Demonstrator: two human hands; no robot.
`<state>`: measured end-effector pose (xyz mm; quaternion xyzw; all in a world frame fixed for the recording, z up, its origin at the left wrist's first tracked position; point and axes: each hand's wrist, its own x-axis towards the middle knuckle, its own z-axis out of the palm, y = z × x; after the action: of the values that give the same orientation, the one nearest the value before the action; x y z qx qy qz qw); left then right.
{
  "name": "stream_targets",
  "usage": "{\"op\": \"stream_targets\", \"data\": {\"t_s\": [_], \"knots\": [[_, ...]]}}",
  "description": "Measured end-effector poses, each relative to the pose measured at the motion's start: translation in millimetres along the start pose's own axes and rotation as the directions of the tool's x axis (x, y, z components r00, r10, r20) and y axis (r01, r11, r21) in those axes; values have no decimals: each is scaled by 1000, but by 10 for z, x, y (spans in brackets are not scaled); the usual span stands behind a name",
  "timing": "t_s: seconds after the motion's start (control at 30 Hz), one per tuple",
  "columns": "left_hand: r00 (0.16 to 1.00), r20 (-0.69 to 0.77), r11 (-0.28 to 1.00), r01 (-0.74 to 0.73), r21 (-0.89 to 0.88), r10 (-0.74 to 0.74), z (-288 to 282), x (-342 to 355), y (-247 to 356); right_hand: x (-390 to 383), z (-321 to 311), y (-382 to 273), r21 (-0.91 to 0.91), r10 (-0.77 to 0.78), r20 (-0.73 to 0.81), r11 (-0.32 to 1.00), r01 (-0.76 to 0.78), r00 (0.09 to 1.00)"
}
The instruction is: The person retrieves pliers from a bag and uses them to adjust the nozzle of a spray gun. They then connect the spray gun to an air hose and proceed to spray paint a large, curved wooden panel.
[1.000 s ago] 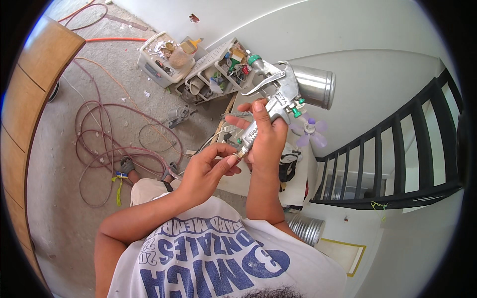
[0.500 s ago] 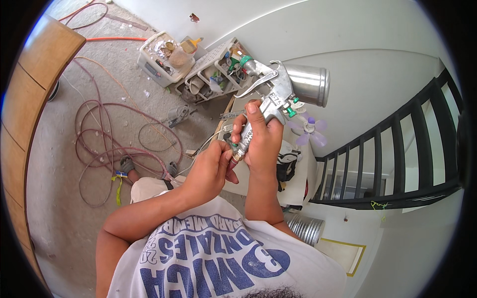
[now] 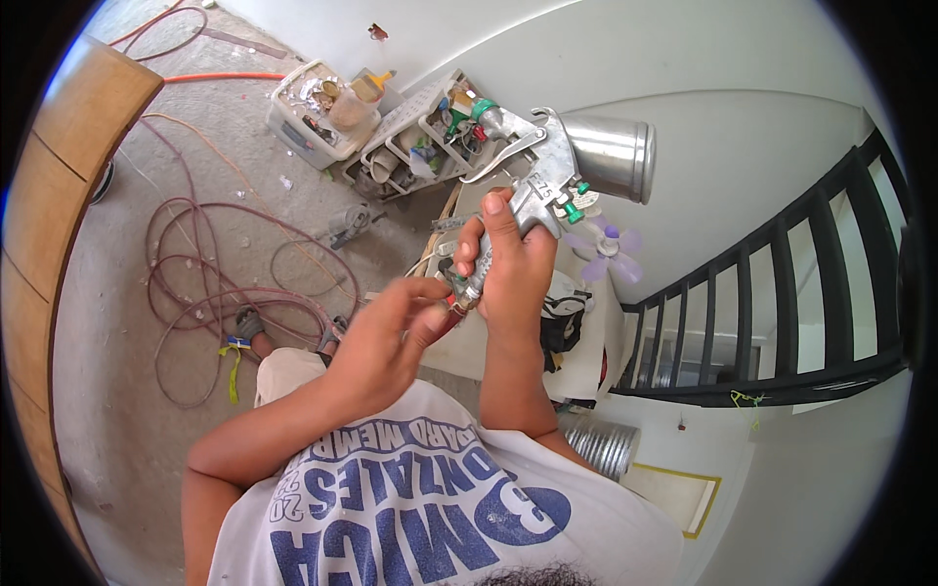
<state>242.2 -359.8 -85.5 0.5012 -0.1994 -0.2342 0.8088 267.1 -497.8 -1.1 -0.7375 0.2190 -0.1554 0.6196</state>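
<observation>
Railing [image 3: 762,389] seemingly clear of sprayer [image 3: 557,164]

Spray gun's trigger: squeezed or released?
Released, it appears: the trigger on the spray gun stands well out from the grip, and the right hand shows no finger on it.

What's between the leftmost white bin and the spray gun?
In the head view, the white crate of tools lies between the bin and the spray gun, whose front end partly covers the crate.
</observation>
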Motion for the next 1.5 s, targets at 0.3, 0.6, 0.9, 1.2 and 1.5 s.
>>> {"op": "stream_targets", "data": {"t_s": [0.3,0.6,0.9,1.2,1.5], "knots": [[975,189,980,87,179,-121,159,-99,-66,-61,3,-94,96,-7,-12,995,8,1000],[963,250,993,85,87,-105,223,-79,-68,-89,-99,-108,155,-38,-74,987,49,997],[895,419,961,235,-148,-154,224,-148,-246,-196,-197,-87,153,-17,-51,988,25,999],[945,315,991,54,120,-89,256,-180,-116,-231,-190,-100,143,-13,-85,989,25,996],[990,138,949,-70,307,29,287,-259,-61,-203,-135,-37,156,-19,-99,987,34,995]]}}
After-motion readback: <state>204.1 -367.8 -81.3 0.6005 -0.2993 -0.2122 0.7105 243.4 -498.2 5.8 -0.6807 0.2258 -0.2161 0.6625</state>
